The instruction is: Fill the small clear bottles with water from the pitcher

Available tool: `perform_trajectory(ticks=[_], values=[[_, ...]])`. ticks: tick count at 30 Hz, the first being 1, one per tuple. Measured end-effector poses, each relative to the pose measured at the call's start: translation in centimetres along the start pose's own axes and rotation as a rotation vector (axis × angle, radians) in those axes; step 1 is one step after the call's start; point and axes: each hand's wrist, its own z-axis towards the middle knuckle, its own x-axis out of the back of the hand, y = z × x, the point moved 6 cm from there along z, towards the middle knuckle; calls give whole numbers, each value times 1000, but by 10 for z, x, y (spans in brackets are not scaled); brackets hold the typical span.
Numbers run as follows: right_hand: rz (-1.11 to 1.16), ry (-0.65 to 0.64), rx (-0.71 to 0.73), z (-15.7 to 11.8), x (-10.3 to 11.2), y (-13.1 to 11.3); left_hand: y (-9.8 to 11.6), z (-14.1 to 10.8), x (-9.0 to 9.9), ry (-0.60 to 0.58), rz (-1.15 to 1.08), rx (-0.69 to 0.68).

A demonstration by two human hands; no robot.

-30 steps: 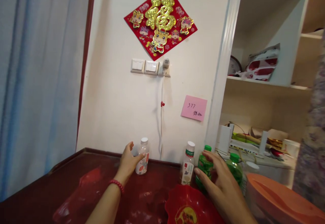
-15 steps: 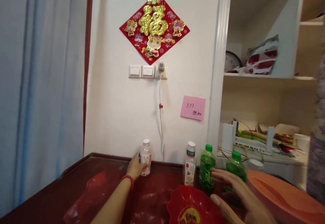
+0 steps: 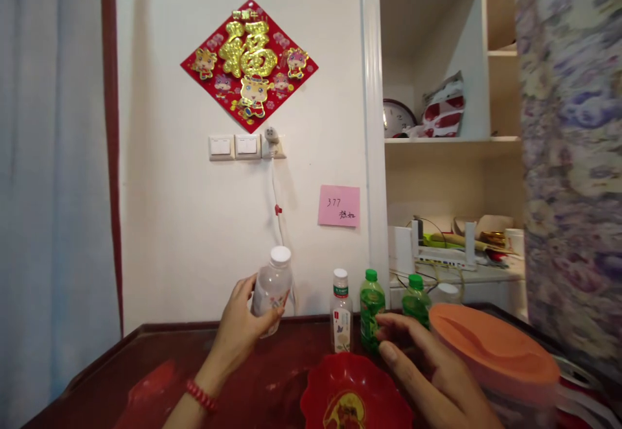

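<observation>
Clear plastic bottle (image 3: 272,289), white-capped and looking empty or nearly so, is being held tilted above the dark red table (image 3: 146,358), close to the wall. The left hand (image 3: 238,332) is wrapping its fingers and thumb around the lower body, over the printed label, with a red bead bracelet (image 3: 200,395) showing at the wrist. It is probably light and thin-walled, so a hard squeeze would likely be denting it; the label band is giving a less slippery hold than the bare plastic above, and the stiffer shoulder under the cap looks like the other sound place to grip. The right hand (image 3: 427,371) is lying loosely open, holding nothing, fingertips reaching toward the green bottle (image 3: 372,309), which is standing between a white-labelled bottle (image 3: 341,312) and a second green bottle (image 3: 416,299). A red dish (image 3: 354,396) is sitting nearer the camera, an orange lid (image 3: 490,345) beside it.
</observation>
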Motion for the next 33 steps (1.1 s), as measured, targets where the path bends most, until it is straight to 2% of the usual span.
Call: perform_trajectory(ticks=[4,6,9,15,20,24,27,33], values=[[44,-35,-68,2,-7,7,37,-24,-12,-103,75,-200],[46,-27,-82,3,-11,8,45,-35,-24,-151,97,-292],[51,-28,-99,4,-17,4,53,-48,-37,-161,142,-410],[57,-43,-123,4,-22,-2,72,-65,-47,-159,294,-604],[-11,-20,-89,3,-22,-2,79,-69,-49,-148,321,-667],[-111,-51,-45,2,-23,1,79,-67,-49,-160,339,-694],[-191,-79,47,1,-23,1,79,-65,-47,-164,344,-717],[-495,-103,448,-3,-22,-10,64,-60,-52,-310,322,-614]])
